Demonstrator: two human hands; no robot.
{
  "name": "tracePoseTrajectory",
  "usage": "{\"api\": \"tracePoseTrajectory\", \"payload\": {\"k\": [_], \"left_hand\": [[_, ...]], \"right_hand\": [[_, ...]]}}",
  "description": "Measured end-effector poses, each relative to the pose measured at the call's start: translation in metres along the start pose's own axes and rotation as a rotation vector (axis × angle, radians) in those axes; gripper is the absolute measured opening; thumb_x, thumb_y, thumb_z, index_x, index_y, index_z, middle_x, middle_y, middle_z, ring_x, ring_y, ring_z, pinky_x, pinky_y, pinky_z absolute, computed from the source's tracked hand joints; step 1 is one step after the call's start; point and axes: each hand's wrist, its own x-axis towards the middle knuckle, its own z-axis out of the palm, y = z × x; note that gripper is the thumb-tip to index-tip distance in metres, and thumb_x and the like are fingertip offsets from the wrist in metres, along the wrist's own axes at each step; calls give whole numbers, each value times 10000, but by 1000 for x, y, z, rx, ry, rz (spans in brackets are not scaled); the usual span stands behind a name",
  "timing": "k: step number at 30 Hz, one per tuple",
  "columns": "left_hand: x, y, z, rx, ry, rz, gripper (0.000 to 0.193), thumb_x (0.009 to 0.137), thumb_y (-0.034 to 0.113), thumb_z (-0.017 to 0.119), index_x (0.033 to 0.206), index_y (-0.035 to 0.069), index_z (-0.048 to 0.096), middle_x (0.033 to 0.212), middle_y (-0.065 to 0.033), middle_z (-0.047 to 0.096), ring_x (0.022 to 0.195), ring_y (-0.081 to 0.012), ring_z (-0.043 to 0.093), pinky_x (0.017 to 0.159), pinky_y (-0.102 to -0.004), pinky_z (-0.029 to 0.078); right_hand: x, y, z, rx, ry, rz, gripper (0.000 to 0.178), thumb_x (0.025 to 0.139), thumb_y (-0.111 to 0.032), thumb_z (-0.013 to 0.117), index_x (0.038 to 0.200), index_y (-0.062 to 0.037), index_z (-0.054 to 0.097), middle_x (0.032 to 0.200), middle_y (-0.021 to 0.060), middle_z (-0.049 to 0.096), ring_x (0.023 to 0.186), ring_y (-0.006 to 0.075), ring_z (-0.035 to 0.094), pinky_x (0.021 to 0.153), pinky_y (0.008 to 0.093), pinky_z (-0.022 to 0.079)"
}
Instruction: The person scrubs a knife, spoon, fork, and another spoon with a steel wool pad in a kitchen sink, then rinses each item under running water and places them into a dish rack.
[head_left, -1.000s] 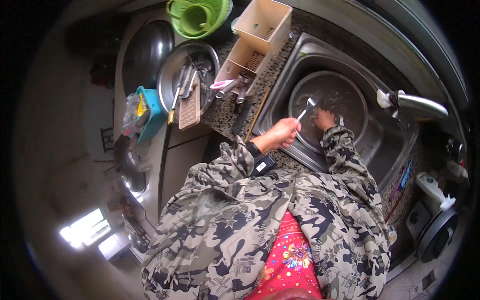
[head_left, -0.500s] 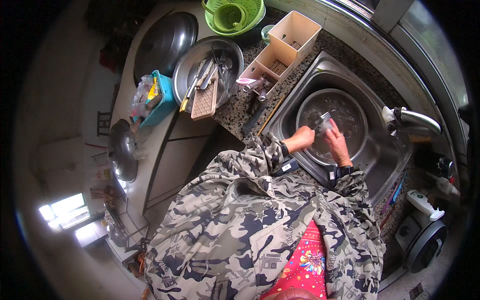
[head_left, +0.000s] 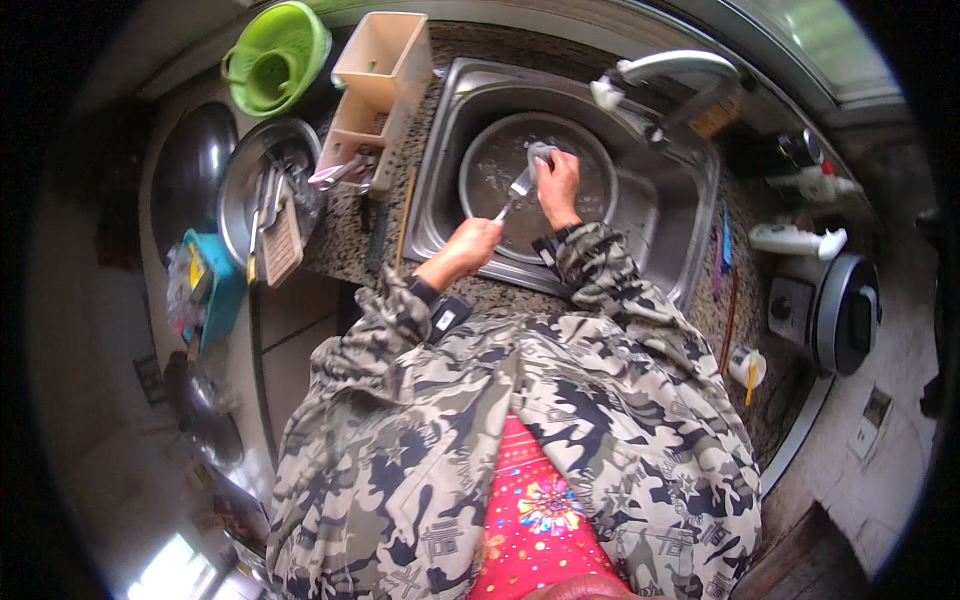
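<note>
Over a round metal basin (head_left: 470, 190) of water in the steel sink, my left hand (head_left: 474, 244) is closed round the handle of a fork (head_left: 521, 184). Its tines point up and right, toward my other hand. My right hand (head_left: 559, 190) pinches a small crumpled whitish pad (head_left: 541, 152) just beyond the tines; whether it is cloth or mesh I cannot tell. A small gap shows between pad and fork.
A curved faucet (head_left: 680, 65) reaches over the sink's right side. Left of the sink stand a cream divided caddy (head_left: 385, 60), a steel bowl (head_left: 238, 195) with knives and utensils, a green colander (head_left: 310, 60) and a turquoise bin (head_left: 225, 305). A kettle (head_left: 845, 315) sits at right.
My view has swung to the right, so the sink sits nearer the middle. The fork and the pad have come apart, and the right hand has moved off past the tines.
</note>
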Motion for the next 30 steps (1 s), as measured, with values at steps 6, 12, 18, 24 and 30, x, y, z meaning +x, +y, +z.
{"api": "tracePoseTrajectory", "payload": {"k": [6, 12, 18, 24, 30], "left_hand": [[-22, 15, -1, -190, -10, -16, 381, 955, 419, 410, 724, 117, 428, 432, 33, 334, 310, -82, 282, 287, -245, 239], [-9, 23, 3, -156, 56, 10, 395, 963, 391, 391, 707, 94, 437, 413, 6, 358, 290, -101, 313, 262, -265, 247], [-2, 16, 8, 70, 107, 115, 425, 967, 362, 401, 658, 75, 457, 453, 10, 399, 332, -89, 363, 302, -279, 293], [5, -2, 6, 314, 200, 186, 458, 958, 366, 429, 645, 39, 496, 493, -1, 438, 399, -97, 386, 366, -301, 315], [2, -7, -1, 205, 137, 52, 448, 952, 387, 434, 629, 79, 475, 482, 28, 382, 384, -80, 347, 352, -273, 293]], "right_hand": [[7, 21, -25, 1427, -218, 914, 217, 922, -160, 540, 1105, -48, 573, 974, 52, 628, 858, 178, 618, 756, 315, 518], [-3, -27, -26, 1425, -571, 967, 200, 892, -154, 588, 1064, -53, 579, 951, 44, 633, 841, 167, 622, 760, 324, 513], [-14, -42, -12, 1298, -378, 1037, 144, 836, -51, 631, 964, -15, 574, 897, 78, 637, 785, 175, 627, 696, 314, 517], [-17, -14, 1, 1221, -291, 961, 122, 796, -15, 659, 892, -11, 584, 792, 71, 637, 697, 160, 618, 632, 293, 503], [-21, 6, 20, 649, -96, 637, 295, 724, -116, 746, 940, 7, 587, 846, 87, 653, 736, 160, 621, 682, 299, 502]]}}
